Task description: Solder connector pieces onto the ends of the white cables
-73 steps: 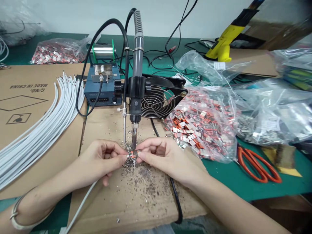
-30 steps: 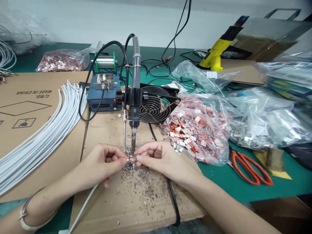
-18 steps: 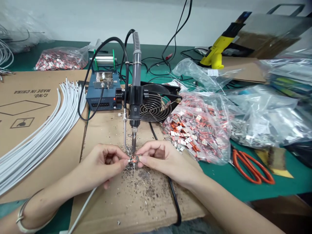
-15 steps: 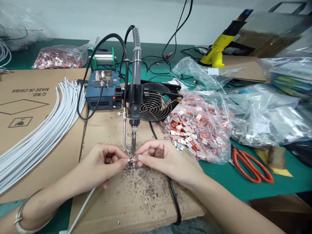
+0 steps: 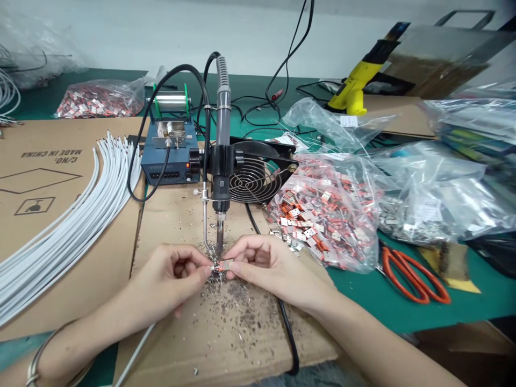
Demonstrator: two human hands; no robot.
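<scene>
My left hand pinches the end of a white cable, whose length runs down past the wrist toward the lower edge. Between thumb and fingertips, my right hand grips a small orange-and-silver connector piece. The two held parts meet under the tip of a soldering iron, which is clamped upright in a stand. A thin metal feed tube comes down beside the iron. Whether the tip touches the joint I cannot tell.
Bundled white cables lie on cardboard at left. Behind stand a blue solder feeder, a solder spool and a fan. To the right are a bag of orange connectors, orange-handled scissors and a yellow heat gun.
The connector piece now lies flatter between my hands, showing more of its silver face. The whole view has shifted slightly; both hands keep their grip.
</scene>
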